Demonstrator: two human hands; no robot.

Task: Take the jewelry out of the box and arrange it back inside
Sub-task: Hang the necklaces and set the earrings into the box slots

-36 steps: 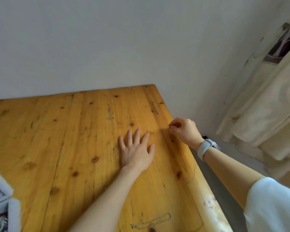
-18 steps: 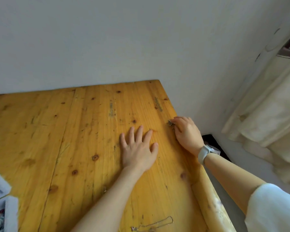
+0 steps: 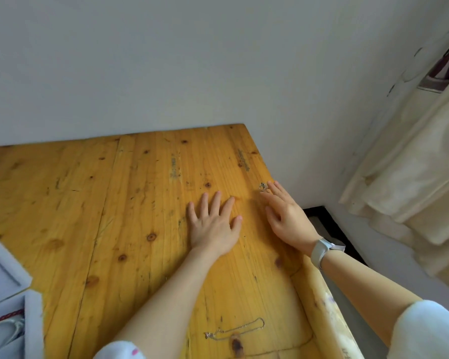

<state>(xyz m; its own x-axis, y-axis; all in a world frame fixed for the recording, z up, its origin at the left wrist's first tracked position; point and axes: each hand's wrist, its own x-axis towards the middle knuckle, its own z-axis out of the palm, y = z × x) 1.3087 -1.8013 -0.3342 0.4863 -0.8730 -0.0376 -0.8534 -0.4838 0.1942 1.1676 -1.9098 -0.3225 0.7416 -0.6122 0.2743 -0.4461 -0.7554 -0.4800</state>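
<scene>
Two hands: both yours, lying flat on the wooden worktop (image 3: 94, 203).
Left hand (image 3: 214, 224): fingers straight and spread, holding nothing.
Right hand (image 3: 287, 216): fingers straight, gripping nothing, tips just beside a small silver ring (image 3: 263, 186) at 1 o'clock.
Chain (image 3: 235, 331): lies loose at 6 o'clock.
Jewelry box (image 3: 16, 301): grey, at 8 o'clock.

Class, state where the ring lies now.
The ring lies on the table near its right edge, just beyond the right hand's fingertips.
</scene>
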